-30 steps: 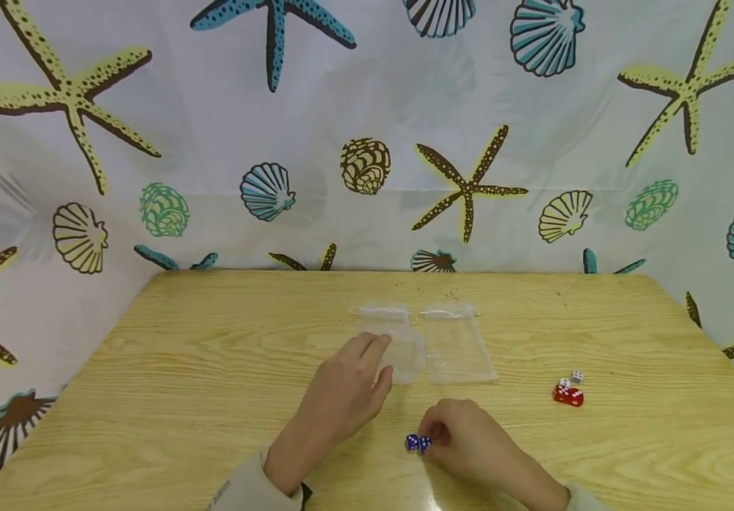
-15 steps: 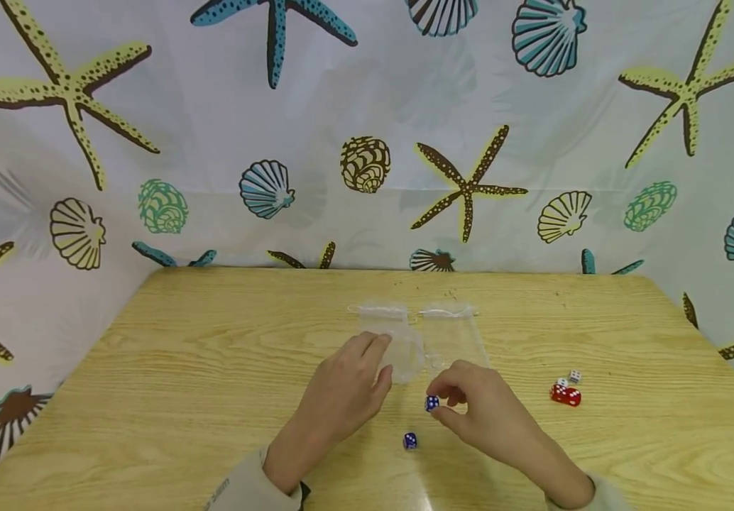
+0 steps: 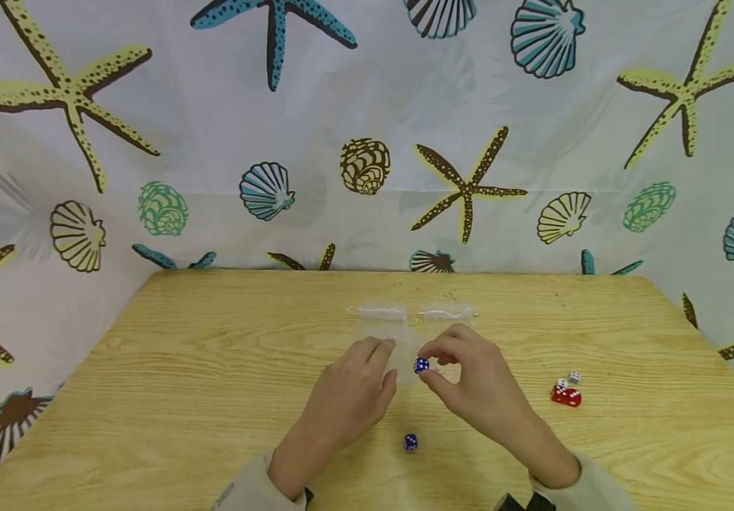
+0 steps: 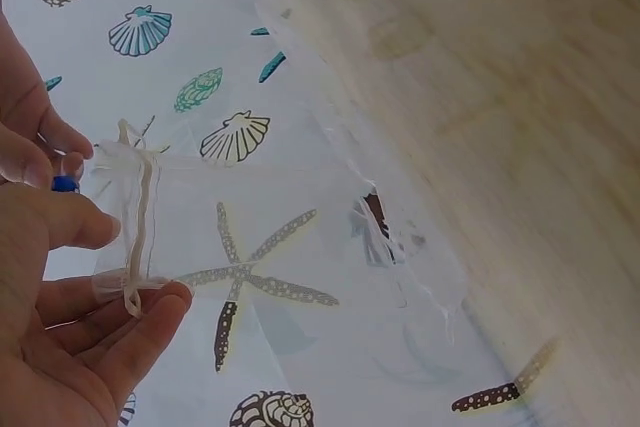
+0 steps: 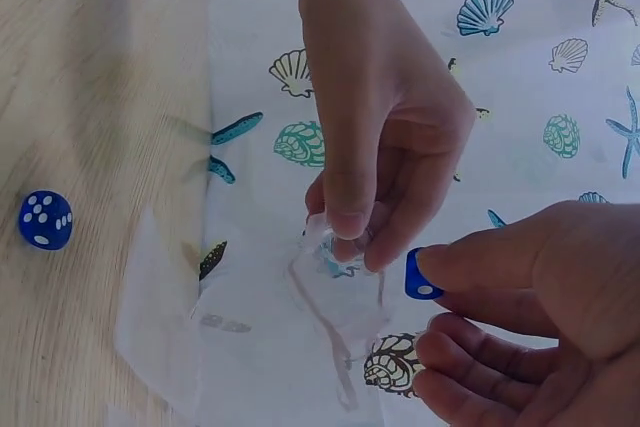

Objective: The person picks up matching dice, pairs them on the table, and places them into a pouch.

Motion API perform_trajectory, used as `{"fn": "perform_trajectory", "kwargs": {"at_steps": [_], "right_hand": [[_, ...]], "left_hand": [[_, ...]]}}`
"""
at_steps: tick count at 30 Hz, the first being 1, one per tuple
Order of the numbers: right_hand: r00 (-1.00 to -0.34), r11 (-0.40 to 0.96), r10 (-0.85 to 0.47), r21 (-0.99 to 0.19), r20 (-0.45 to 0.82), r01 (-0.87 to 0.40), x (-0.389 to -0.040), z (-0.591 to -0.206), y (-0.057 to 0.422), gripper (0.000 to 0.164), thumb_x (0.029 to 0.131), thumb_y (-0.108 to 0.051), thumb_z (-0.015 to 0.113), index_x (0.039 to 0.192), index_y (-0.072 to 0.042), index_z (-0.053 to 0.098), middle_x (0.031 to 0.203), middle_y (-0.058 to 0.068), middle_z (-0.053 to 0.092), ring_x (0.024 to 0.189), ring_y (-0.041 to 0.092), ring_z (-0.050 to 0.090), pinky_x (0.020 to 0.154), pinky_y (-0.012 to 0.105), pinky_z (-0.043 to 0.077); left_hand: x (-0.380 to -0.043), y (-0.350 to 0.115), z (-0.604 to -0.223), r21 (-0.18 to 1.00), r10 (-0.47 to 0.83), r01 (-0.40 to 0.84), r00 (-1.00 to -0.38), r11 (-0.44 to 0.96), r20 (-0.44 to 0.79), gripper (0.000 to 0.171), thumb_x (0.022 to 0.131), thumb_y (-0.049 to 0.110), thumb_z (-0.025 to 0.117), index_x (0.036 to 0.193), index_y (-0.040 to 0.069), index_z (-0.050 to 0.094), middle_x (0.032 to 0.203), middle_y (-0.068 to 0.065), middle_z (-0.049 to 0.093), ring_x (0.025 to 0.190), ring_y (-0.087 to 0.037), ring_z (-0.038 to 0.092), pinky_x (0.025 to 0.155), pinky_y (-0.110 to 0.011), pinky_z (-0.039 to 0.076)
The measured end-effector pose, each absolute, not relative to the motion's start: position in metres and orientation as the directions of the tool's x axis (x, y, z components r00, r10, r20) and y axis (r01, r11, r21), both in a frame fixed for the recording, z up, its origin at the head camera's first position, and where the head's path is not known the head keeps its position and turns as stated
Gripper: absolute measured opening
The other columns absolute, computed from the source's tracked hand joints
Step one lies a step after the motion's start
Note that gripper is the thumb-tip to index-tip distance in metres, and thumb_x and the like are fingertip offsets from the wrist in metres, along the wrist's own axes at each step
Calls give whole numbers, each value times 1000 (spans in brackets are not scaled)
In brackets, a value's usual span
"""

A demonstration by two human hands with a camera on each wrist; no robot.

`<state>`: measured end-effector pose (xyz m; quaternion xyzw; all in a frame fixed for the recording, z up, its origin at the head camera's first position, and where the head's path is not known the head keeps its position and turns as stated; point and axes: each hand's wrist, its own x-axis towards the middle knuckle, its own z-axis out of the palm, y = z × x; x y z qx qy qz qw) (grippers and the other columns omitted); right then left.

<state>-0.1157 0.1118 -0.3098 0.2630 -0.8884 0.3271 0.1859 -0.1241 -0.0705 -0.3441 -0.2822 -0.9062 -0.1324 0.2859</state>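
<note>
My left hand [image 3: 348, 383] grips a sheer white drawstring pouch [image 4: 290, 217] near its mouth, above the table. In the right wrist view the pouch's mouth [image 5: 325, 297] is held at one edge by thumb and fingers. Close on its right, my right hand [image 3: 482, 380] pinches a blue die [image 3: 421, 365] with white dots between thumb and index finger. In the right wrist view that die sits beside the pouch's mouth, apart from it. A second blue die [image 3: 410, 443] lies on the table between the forearms.
Two more sheer pouches, a left one [image 3: 382, 314] and a right one [image 3: 448, 312], lie flat behind the hands. At the right, white dice [image 3: 574, 377] and red dice [image 3: 566, 395] sit grouped on the wooden table [image 3: 214, 355]. A shell-patterned cloth [image 3: 322, 106] hangs behind.
My right hand has picked up one of the two blue dice and carried it up and away to the pouch. My left hand has barely moved.
</note>
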Motion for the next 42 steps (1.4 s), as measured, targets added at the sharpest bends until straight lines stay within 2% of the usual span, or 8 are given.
{"fn": "perform_trajectory", "kwargs": {"at_steps": [4,10,18,30,42], "right_hand": [[-796,689,-319,-451,514,-567,-118,-314,104,17,72,-1,79,85,-9,71,89,0,59,79,16,61,69,28,53],[-778,786,-317,-310,542,-535,-117,-321,97,16,72,-9,82,85,-10,72,101,4,64,79,17,66,58,27,53],[-739,841,-346,-159,578,-518,-119,-320,99,18,71,-8,81,86,-10,72,97,0,70,77,15,68,57,27,54],[-770,845,-347,-177,535,-504,-119,-318,102,18,71,-7,81,86,-7,72,96,0,70,64,12,65,52,22,49],[-762,839,-350,-180,545,-514,-121,-320,103,19,70,-9,83,85,-9,71,96,0,70,66,12,66,52,22,50]], "left_hand": [[-123,-69,-344,69,436,593,-662,803,610,34,79,13,76,108,-1,67,97,-9,68,84,-19,67,58,-24,55],[-120,-68,-343,58,441,597,-650,800,619,33,79,13,76,108,-1,67,97,-9,68,84,-19,67,60,-23,55],[-119,-67,-342,47,439,595,-642,802,629,32,78,12,76,107,0,67,96,-9,68,83,-18,67,59,-22,55],[-118,-66,-342,49,443,588,-659,807,607,31,79,12,75,107,1,68,97,-8,68,83,-17,66,60,-22,55],[-120,-67,-344,54,457,599,-662,799,594,31,79,11,75,107,0,67,98,-9,67,84,-17,66,61,-22,55]]}}
